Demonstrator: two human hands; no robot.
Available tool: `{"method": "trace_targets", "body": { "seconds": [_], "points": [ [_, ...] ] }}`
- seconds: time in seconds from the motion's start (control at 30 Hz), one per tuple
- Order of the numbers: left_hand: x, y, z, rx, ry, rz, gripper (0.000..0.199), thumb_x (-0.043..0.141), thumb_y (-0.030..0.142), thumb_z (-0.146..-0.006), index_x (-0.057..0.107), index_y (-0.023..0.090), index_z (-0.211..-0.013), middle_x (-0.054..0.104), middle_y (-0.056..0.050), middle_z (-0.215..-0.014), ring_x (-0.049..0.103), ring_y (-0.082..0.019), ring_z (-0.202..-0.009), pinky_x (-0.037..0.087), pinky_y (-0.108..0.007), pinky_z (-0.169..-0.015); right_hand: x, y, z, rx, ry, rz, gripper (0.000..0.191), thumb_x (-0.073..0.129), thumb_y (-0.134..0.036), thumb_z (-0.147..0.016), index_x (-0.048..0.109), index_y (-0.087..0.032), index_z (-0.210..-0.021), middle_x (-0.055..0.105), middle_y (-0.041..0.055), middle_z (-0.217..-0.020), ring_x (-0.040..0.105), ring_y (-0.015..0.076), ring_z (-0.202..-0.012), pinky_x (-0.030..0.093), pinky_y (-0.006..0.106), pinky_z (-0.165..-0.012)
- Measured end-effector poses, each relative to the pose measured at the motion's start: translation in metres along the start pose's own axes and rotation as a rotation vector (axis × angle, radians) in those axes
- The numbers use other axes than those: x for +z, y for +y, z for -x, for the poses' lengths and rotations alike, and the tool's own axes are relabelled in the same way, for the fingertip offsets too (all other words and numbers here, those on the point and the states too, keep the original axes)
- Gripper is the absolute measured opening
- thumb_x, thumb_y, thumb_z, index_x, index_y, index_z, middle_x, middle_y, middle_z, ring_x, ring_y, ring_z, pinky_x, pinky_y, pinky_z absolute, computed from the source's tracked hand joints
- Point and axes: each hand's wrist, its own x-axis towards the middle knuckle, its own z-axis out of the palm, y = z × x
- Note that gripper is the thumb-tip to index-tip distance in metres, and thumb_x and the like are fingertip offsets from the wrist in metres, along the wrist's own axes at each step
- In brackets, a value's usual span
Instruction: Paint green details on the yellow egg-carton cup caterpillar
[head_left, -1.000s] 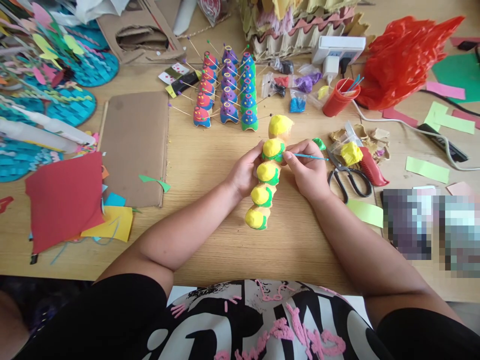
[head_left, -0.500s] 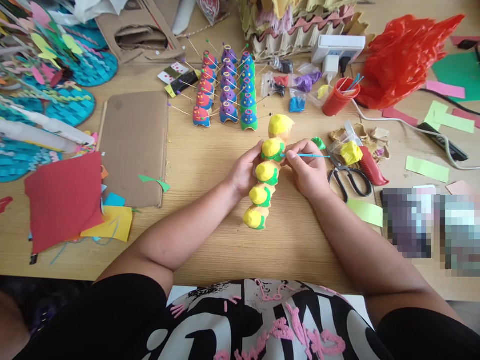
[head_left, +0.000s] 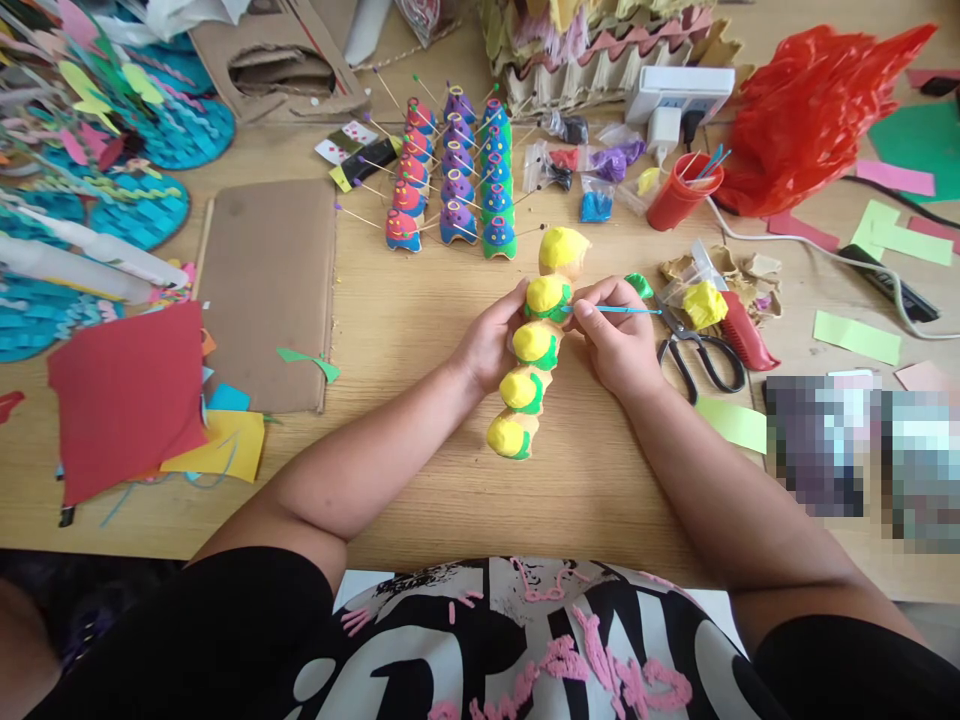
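My left hand [head_left: 491, 340] is closed on the left side of an egg-carton strip [head_left: 534, 345], whose several bumps are capped in yellow clay. Green clay edges most of the caps; the farthest bump shows only yellow. Between the thumb and fingers of my right hand [head_left: 616, 335] is a thin blue stick [head_left: 626, 310], its tip at the green edge of the second bump from the far end. A lump of green clay [head_left: 639, 286] shows just beyond my right fingers. Black-handled scissors [head_left: 697, 345] lie right of that hand.
Three finished clay-covered strips [head_left: 456, 180] with pins stand at the back. A red cup [head_left: 684, 192] holds blue sticks near a white power strip [head_left: 679, 95]. Yellow clay [head_left: 703, 305] sits by the scissors. Cardboard [head_left: 270, 295] and red paper [head_left: 127, 400] lie on the left.
Almost nothing differs. Both hands keep their grip and place, with the blue stick's tip still at the second bump; the whole view shifts very slightly.
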Motion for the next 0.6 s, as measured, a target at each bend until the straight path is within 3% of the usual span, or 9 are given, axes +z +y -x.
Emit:
{"method": "trace_targets", "body": {
  "seconds": [0.23, 0.6],
  "points": [
    [0.005, 0.000, 0.002, 0.056, 0.008, 0.007, 0.035, 0.057, 0.049, -0.103, 0.079, 0.027, -0.120, 0.082, -0.006, -0.081, 0.078, -0.025, -0.072, 0.056, -0.031, -0.058, 0.008, -0.012, 0.001, -0.065, -0.015, 0.079, 0.045, 0.090, -0.057, -0.080, 0.059, -0.024, -0.077, 0.068, -0.0018, -0.083, 0.062, 0.0121, -0.074, 0.054, 0.030, -0.074],
    [0.005, -0.002, -0.001, 0.081, 0.013, -0.011, 0.034, 0.062, 0.054, -0.100, 0.080, 0.028, -0.113, 0.084, -0.006, -0.084, 0.082, -0.030, -0.090, 0.062, -0.034, -0.068, 0.009, -0.011, 0.004, -0.139, -0.007, 0.182, 0.042, 0.086, -0.057, -0.085, 0.059, -0.024, -0.079, 0.067, -0.0003, -0.085, 0.061, 0.0141, -0.079, 0.052, 0.033, -0.075]
  ]
}}
